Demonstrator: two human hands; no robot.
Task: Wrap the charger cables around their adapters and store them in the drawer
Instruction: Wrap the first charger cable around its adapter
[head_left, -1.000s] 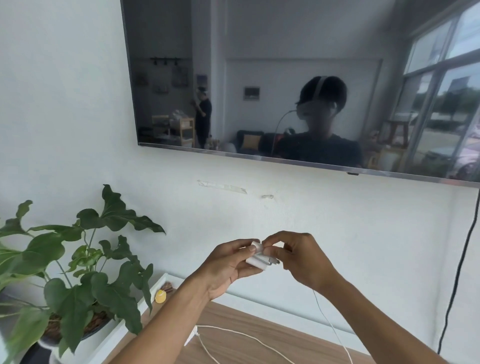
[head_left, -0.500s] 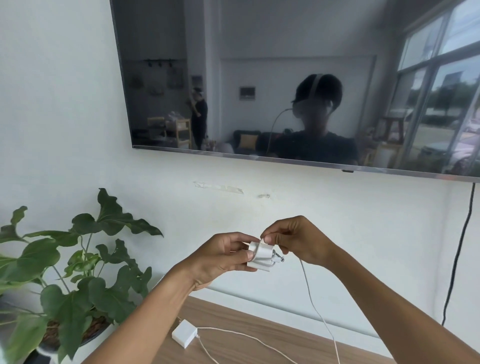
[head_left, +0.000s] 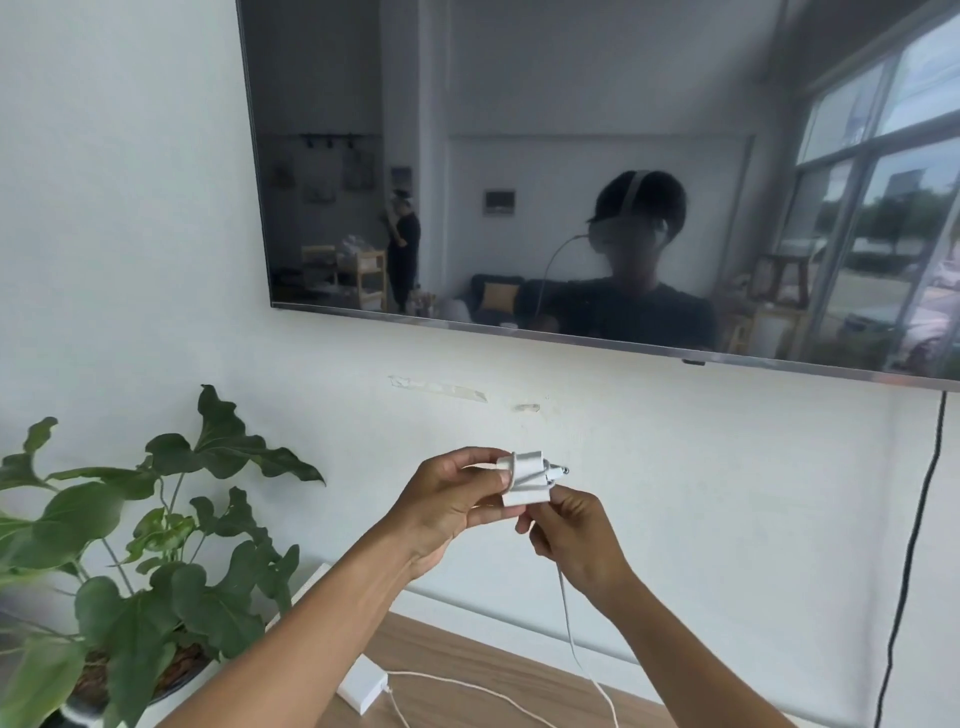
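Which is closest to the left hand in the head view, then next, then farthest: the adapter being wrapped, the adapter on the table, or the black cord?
1. Adapter being wrapped: gripped in the left hand.
2. Adapter on the table: below, beside the forearm.
3. Black cord: far right, on the wall.

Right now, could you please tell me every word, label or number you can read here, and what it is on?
No text can be read in this view.
Adapter in the left hand: plain white, no print shows.
Cable in the right hand: no marking.
Second adapter on the shelf: no marking shows.
TV: off, only reflections; frames mirrored in it are too small to read.
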